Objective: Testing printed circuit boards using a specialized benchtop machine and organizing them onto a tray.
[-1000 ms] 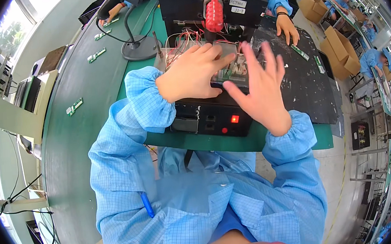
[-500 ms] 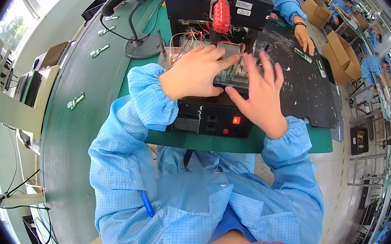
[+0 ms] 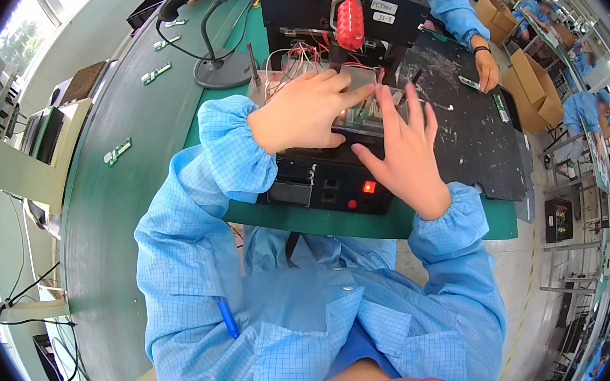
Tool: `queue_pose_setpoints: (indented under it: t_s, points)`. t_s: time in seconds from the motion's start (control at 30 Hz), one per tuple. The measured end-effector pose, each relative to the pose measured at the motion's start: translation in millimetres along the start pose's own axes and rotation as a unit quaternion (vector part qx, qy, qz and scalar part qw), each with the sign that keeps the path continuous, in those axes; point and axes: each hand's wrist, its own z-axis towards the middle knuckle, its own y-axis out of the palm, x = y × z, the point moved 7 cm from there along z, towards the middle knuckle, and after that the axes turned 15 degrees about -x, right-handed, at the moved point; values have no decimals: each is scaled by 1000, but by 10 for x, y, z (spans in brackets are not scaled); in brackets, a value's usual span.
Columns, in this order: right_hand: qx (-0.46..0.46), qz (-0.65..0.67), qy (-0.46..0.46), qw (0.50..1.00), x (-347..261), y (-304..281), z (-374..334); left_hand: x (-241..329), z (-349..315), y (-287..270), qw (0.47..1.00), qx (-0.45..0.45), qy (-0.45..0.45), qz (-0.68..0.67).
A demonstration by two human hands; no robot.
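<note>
A black test fixture (image 3: 296, 169) with a lit red switch (image 3: 369, 186) and a red-gripped lever (image 3: 350, 23) stands before me. My left hand (image 3: 305, 113) reaches over its bed from the left, index finger stretched and thumb apart, holding nothing I can see. Beneath and between my hands lies a clear plate (image 3: 364, 78) with a partly hidden green circuit board (image 3: 367, 113). My right hand (image 3: 412, 158) is open at the right of the bed, fingers spread and slightly blurred. Whether its fingertips touch the fixture I cannot tell. Thin red and white wires (image 3: 300, 60) bunch behind my left hand.
Several small circuit boards (image 3: 118, 153) lie along the green table (image 3: 103, 225) at left. A stand with a round grey base (image 3: 223, 69) is beyond my left arm. At right, a co-worker's hand (image 3: 486, 69) touches a board (image 3: 469, 83) on the black mat (image 3: 477, 152). Cardboard boxes (image 3: 533, 91) stand farther right.
My right hand has shifted slightly, its fingers a little differently spread. My left hand stays nearly in place. The co-worker's hand has come down to the small board on the mat.
</note>
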Motion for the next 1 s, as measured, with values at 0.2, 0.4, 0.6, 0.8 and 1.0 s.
queue_pose_setpoints:
  t_s: [0.2,0.4,0.6,0.8,1.0]
  points:
    - [18,13,-19,1000,10,-59,-33,-19,15,-21,1000,13,11,11]
    - [5,13,-14,1000,43,-25,-23,-12,7,2,1000,-13,4,-2]
    - [23,12,-34,999,27,-66,9,7,6,-22,1000,1,7,12]
    - [11,5,-16,1000,42,-55,22,-11,13,6,1000,-17,-4,-3]
    - [25,-15,-15,999,49,-174,48,-30,23,-5,999,-35,-13,-16]
